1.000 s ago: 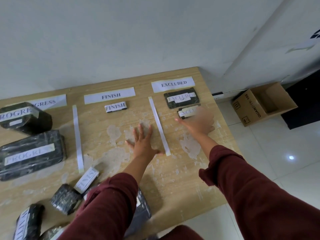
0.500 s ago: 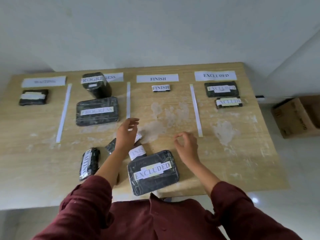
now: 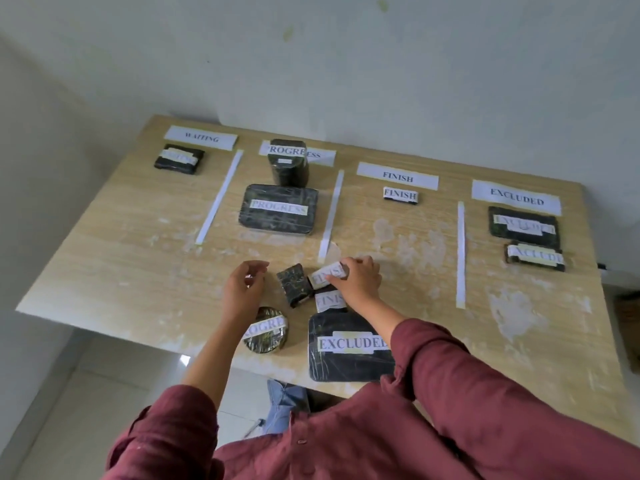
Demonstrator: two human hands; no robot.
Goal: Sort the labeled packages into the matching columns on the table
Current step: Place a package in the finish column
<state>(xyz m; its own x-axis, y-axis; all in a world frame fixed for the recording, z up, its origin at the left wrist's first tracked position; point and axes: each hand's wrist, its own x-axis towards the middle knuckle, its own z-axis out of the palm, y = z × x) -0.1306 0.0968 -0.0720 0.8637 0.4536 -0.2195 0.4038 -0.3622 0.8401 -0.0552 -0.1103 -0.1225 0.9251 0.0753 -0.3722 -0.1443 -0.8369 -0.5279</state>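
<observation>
A wooden table carries four paper column signs: WAITING, PROGRESS, FINISH and EXCLUDED. Black wrapped packages lie near the front edge. My right hand closes its fingers on a small package labelled FINISH. A second FINISH package lies just below it, beside an unlabelled-looking black block. My left hand hovers with curled fingers and holds nothing, above a round PROGRESS package. A large EXCLUDED package rests at the front edge.
Sorted packages sit in the columns: one under WAITING, two under PROGRESS, one under FINISH, two under EXCLUDED. White paper strips divide the columns. A wall runs behind the table; tiled floor lies to the left.
The view has swung left from the EXCLUDED column to the whole table. My right hand came back from the far right and took hold of a small FINISH package; my left hand moved left.
</observation>
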